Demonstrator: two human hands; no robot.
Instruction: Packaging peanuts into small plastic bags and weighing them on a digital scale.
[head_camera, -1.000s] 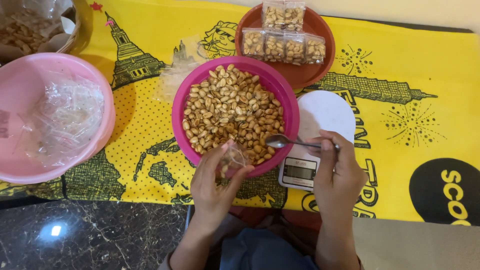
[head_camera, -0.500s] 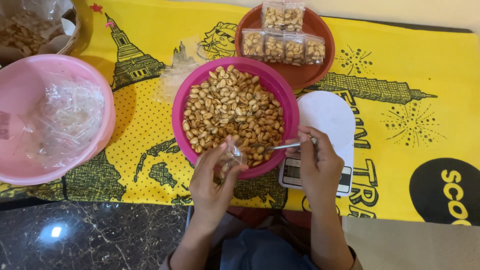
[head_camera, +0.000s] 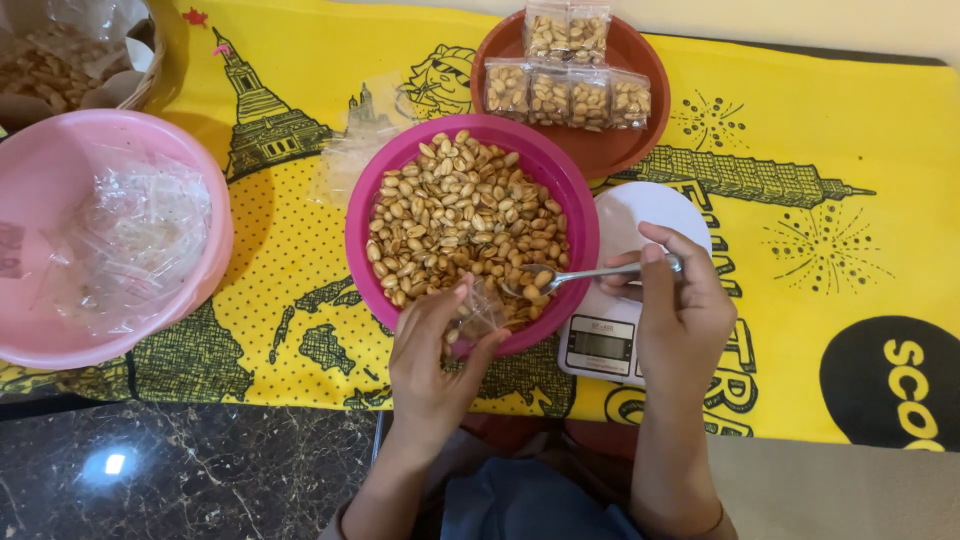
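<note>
Peanuts are filling the magenta bowl in the middle of the yellow cloth. At the bowl's 6 o'clock, the left hand is pinching a small clear bag. From 3 o'clock, the right hand is gripping a metal spoon, dipping into the nuts, above the white scale.

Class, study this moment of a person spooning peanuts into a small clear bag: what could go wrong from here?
1. The small clear bag in the left hand has a narrow mouth; peanuts could tip off the spoon and miss it.
2. The right hand hovers over the white kitchen scale; it might bump it.
3. The magenta bowl is heaped, so scooping may push peanuts over its rim.
</note>
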